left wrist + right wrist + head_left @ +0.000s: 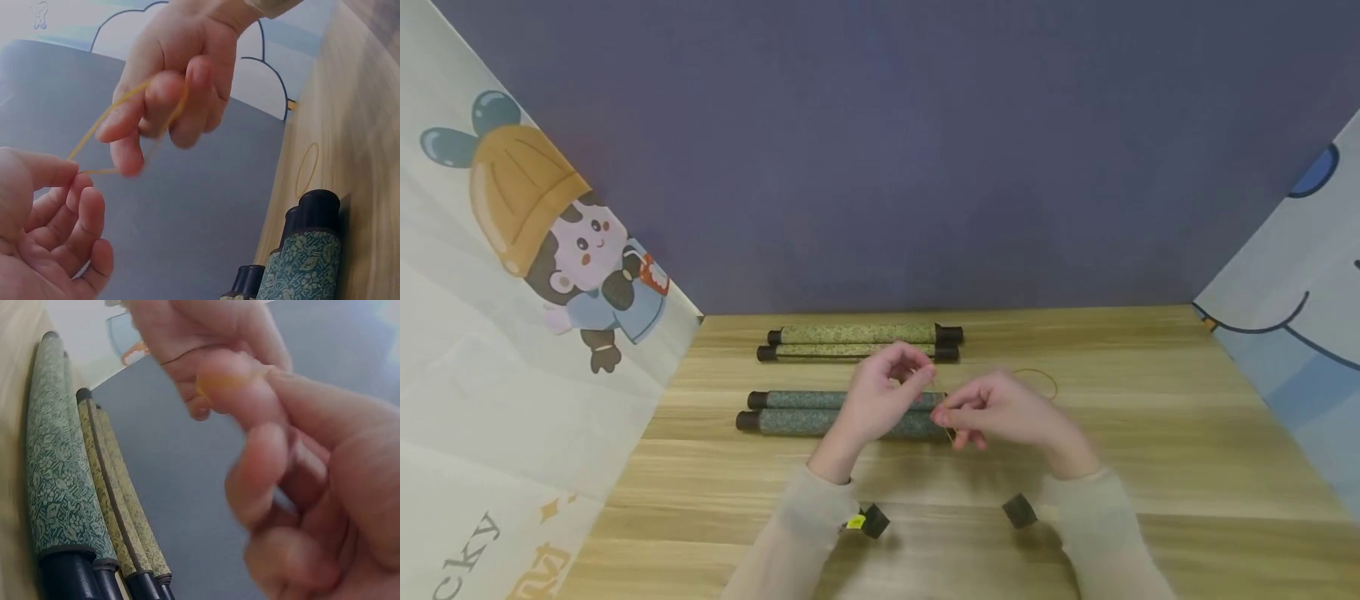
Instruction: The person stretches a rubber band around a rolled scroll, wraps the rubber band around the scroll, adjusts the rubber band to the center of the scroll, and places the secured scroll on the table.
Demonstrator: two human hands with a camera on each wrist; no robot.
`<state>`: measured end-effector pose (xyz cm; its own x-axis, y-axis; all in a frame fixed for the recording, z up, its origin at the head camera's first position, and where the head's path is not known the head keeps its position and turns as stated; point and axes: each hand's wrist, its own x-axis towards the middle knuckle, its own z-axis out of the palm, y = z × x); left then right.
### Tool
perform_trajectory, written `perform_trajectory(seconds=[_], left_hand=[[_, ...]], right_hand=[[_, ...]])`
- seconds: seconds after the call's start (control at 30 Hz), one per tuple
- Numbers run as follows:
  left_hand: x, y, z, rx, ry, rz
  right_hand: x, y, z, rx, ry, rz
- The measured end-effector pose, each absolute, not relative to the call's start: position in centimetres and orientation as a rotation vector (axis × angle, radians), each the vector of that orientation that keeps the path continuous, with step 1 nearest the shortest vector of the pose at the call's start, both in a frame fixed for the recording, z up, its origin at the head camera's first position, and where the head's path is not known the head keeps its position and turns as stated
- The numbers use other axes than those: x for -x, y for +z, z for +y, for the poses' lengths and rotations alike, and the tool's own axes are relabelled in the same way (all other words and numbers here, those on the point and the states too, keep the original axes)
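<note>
My left hand (880, 392) pinches a thin yellow rubber band (90, 129) between thumb and index finger. The band is stretched across to my right hand (1007, 408), where it loops over the bent fingers. In the right wrist view, the right thumb meets the index finger at the yellow strand. Both hands are raised over the right end of two teal patterned scrolls (801, 422), which lie side by side and are partly covered by the hands. Just behind them lie two yellow-green patterned scrolls (857, 334) with black end knobs.
A second rubber band (1056, 385) lies on the wooden table (1150, 433), right of the scrolls. A dark blue-grey panel (880, 167) rises at the table's back edge. Printed white panels flank both sides. Small dark boxes sit by both wrists.
</note>
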<state>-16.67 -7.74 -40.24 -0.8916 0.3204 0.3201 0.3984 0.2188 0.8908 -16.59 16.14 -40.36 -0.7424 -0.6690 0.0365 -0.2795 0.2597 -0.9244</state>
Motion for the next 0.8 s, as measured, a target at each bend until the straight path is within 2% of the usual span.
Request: perform_trajectory(seconds=[0.23,0.43,0.6,0.8], left_hand=[[16.3,-40.3,-7.5,0.956,-1.414,-2.409],[16.4,-40.4,-7.1,1.175,-1.121,-2.299],[15.8,-40.4,-6.5,1.138,-1.354,-2.332],[15.3,-40.4,-5.6,0.943,-1.769,-2.418]], right_hand=[[16.5,-39.8,16.3,0.679,-1.274,2.574],[16.6,-39.5,16.2,0.713,-1.216,2.711],[16.7,-39.7,16.4,0.685,-1.369,2.734],[16.5,-39.7,16.6,0.752,-1.338,2.895]])
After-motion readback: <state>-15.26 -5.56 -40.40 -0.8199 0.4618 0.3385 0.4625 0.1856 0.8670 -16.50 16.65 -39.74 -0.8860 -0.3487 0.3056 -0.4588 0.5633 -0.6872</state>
